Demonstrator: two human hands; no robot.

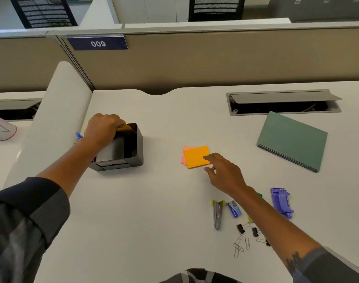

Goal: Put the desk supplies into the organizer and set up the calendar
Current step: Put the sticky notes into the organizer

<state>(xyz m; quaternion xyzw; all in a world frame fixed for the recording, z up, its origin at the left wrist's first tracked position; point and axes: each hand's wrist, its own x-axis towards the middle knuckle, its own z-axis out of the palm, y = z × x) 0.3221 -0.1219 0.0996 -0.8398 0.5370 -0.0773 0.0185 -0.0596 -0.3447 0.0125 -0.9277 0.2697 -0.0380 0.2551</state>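
Right hand [225, 172] touches sticky notes' [196, 156] near edge

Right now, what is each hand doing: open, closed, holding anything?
Left hand: pinching an orange sticky note at the black organizer.
Right hand: open, fingertips on the orange pad, gripping nothing.

left hand [102, 127] curled, right hand [223, 172] outstretched

One organizer [121, 148], two sticky-note pads [196, 156], one green calendar [293, 139], three binder clips [240, 228], one purple punch [281, 202].
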